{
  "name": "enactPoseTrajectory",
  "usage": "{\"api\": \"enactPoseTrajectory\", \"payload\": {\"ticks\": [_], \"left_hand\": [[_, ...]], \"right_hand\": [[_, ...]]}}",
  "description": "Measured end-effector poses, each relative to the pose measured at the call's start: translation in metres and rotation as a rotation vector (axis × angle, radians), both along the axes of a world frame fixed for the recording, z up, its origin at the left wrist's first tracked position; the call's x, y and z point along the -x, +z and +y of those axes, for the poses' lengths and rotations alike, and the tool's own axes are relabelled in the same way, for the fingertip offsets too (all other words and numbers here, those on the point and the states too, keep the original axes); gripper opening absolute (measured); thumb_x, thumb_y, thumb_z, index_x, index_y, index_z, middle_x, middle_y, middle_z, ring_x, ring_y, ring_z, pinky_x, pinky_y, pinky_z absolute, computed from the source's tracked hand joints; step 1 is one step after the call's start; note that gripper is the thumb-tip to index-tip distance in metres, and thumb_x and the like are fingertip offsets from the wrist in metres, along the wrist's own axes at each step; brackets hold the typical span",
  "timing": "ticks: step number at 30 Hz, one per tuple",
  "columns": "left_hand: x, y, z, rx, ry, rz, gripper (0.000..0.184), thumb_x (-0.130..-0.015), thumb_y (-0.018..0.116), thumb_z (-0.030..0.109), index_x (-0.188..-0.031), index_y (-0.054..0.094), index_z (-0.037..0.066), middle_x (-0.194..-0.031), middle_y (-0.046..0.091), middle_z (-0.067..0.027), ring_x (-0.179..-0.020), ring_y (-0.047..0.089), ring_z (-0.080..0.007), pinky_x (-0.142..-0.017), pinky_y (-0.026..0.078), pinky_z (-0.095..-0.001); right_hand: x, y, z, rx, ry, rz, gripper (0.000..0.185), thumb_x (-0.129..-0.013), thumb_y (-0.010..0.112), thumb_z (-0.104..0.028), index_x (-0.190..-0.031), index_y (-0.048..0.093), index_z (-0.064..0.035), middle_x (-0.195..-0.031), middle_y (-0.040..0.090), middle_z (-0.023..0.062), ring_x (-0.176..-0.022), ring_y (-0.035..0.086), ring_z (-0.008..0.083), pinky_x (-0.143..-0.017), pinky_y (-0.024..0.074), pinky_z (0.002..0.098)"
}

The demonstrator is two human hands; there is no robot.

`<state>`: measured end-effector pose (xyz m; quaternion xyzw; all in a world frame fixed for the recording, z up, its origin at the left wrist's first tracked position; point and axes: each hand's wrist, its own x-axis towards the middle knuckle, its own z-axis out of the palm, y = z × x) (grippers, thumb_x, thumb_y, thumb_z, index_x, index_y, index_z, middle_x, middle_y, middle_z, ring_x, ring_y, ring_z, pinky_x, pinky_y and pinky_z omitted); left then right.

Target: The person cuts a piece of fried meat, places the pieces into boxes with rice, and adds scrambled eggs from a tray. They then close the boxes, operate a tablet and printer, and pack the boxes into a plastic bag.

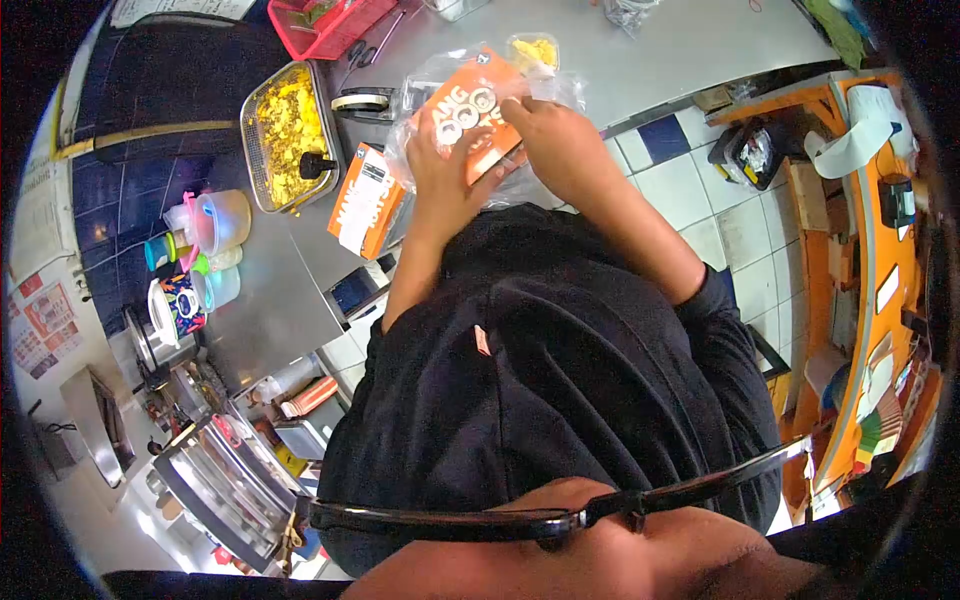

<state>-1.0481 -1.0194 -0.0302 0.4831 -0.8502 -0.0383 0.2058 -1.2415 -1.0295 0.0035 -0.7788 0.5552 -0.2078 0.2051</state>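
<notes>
An orange food box with white lettering sits in a clear plastic bag at the counter's front edge. My left hand grips its near left side, thumb and fingers bent over the printed face. At the right side, my right hand has its fingers closed on the bag where it lies against the box. Some of those fingertips are hidden. Left of my left hand lies a second orange box with a white paper slip on top.
A metal tray of yellow food with a black-handled tool, a tape dispenser, scissors and a red basket are to the left. A small tub of yellow food stands behind the bag. Plastic containers stand farther left.
</notes>
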Motion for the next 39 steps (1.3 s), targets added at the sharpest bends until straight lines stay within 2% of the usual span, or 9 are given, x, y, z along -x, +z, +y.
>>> {"api": "enactPoseTrajectory", "payload": {"ticks": [4,14,26,30,33,34,35,37,39], "left_hand": [[0.002,0.009,0.003,-0.133,0.101,0.243,0.078,-0.066,0.079,0.028,-0.135,0.043,0.023,-0.144,0.015,-0.0313,-0.126,0.025,-0.0496,-0.102,0.027,-0.0529],[0.002,-0.016,0.006,-0.195,0.228,0.015,0.076,-0.070,0.074,0.013,-0.137,0.041,0.029,-0.145,0.021,-0.0239,-0.124,0.030,-0.0526,-0.103,0.031,-0.0544],[0.006,-0.031,0.012,0.019,0.277,0.001,0.062,-0.074,0.070,0.023,-0.131,0.048,0.029,-0.142,0.031,-0.0197,-0.111,0.045,-0.0453,-0.095,0.040,-0.0495],[0.036,-0.042,0.030,0.122,0.319,0.000,0.059,-0.071,0.070,0.023,-0.126,0.051,0.029,-0.139,0.034,-0.0184,-0.112,0.046,-0.0428,-0.091,0.042,-0.0521],[0.059,-0.041,0.046,0.186,0.384,0.040,0.056,-0.072,0.070,0.023,-0.125,0.052,0.027,-0.138,0.038,-0.0149,-0.114,0.045,-0.0419,-0.089,0.043,-0.0506],[0.061,-0.042,0.048,0.179,0.398,0.062,0.056,-0.072,0.072,0.023,-0.125,0.053,0.026,-0.137,0.041,-0.0116,-0.116,0.043,-0.0416,-0.089,0.043,-0.0492],[0.062,-0.038,0.048,0.183,0.413,0.062,0.056,-0.072,0.072,0.023,-0.125,0.053,0.026,-0.137,0.041,-0.0116,-0.116,0.043,-0.0416,-0.089,0.043,-0.0492],[0.065,-0.033,0.049,0.042,0.385,0.207,0.045,-0.078,0.064,0.017,-0.122,0.057,0.022,-0.133,0.047,-0.0050,-0.114,0.046,-0.0370,-0.092,0.040,-0.0514],[0.064,-0.040,0.053,0.082,0.382,0.213,0.044,-0.078,0.065,0.016,-0.121,0.058,0.022,-0.132,0.049,-0.0017,-0.114,0.048,-0.0347,-0.092,0.039,-0.0505]], "right_hand": [[0.004,-0.013,-0.020,0.228,0.276,-0.024,0.027,-0.075,0.057,-0.007,-0.102,0.054,-0.0057,-0.104,0.058,0.0158,-0.084,0.063,0.0314,-0.067,0.0519,0.0404],[0.018,-0.018,-0.046,0.167,0.554,-0.017,0.041,-0.074,0.062,-0.008,-0.114,0.057,-0.0158,-0.121,0.052,0.0057,-0.114,0.051,0.0286,-0.084,0.0495,0.0385],[0.020,-0.018,-0.085,0.307,0.808,0.069,0.044,-0.068,0.073,-0.026,-0.110,0.061,-0.0195,-0.108,0.054,0.0045,-0.100,0.053,0.0274,-0.083,0.0489,0.0366],[0.042,0.007,-0.079,0.213,0.906,0.070,0.046,-0.064,0.075,-0.015,-0.108,0.061,-0.0137,-0.111,0.055,0.0076,-0.104,0.052,0.0274,-0.085,0.0478,0.0362],[0.047,0.046,-0.102,0.263,1.179,-0.004,0.043,-0.067,0.074,-0.014,-0.108,0.061,-0.0118,-0.107,0.058,0.0095,-0.089,0.060,0.0237,-0.075,0.0507,0.0346],[0.043,0.059,-0.120,-0.115,1.180,-0.069,0.040,-0.069,0.074,-0.016,-0.106,0.061,-0.0101,-0.097,0.060,0.0080,-0.076,0.060,0.0204,-0.067,0.0501,0.0322],[0.035,0.067,-0.137,-0.495,1.150,-0.128,0.037,-0.072,0.073,-0.017,-0.105,0.060,-0.0085,-0.087,0.062,0.0064,-0.063,0.060,0.0172,-0.059,0.0494,0.0297],[-0.015,0.074,-0.157,-0.706,0.818,-0.516,0.034,-0.073,0.074,-0.024,-0.098,0.059,-0.0060,-0.069,0.057,0.0016,-0.047,0.052,0.0124,-0.048,0.0435,0.0250],[-0.073,0.038,-0.180,-0.613,0.743,-0.384,0.044,-0.069,0.079,-0.027,-0.098,0.053,-0.0056,-0.068,0.054,0.0012,-0.049,0.051,0.0117,-0.047,0.0412,0.0233]]}}
